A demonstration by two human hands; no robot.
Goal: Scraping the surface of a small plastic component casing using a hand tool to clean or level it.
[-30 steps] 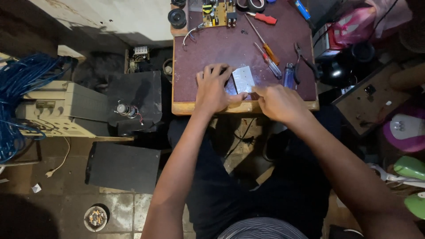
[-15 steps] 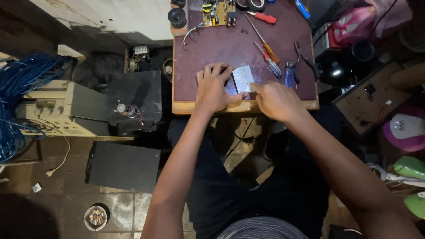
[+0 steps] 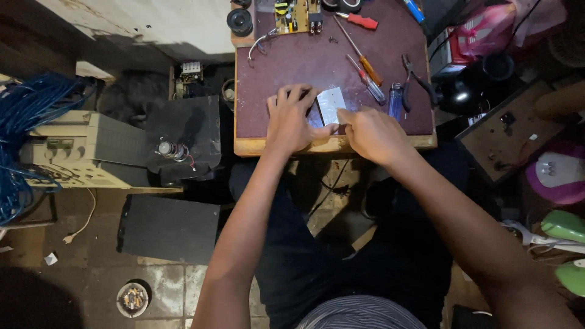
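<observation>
A small pale metal plate [image 3: 331, 102] lies near the front edge of a maroon-topped work table [image 3: 286, 67]. My left hand [image 3: 291, 119] rests flat on the table with fingers spread, its thumb against the plate's lower edge. My right hand [image 3: 372, 133] pinches the plate's lower right corner between thumb and fingers. Whether a tool is in that hand is hidden.
Two screwdrivers [image 3: 364, 64], a red-handled one [image 3: 361, 20], pliers [image 3: 419, 79], a blue lighter [image 3: 395, 101] and a circuit board [image 3: 296, 14] lie on the table. Blue cable [image 3: 24, 116], a beige device [image 3: 79, 149] and dark boxes [image 3: 167, 228] crowd the floor at left. Appliances sit at right.
My right hand has shifted slightly left onto the plate's corner. My left hand has stayed pressed beside the plate.
</observation>
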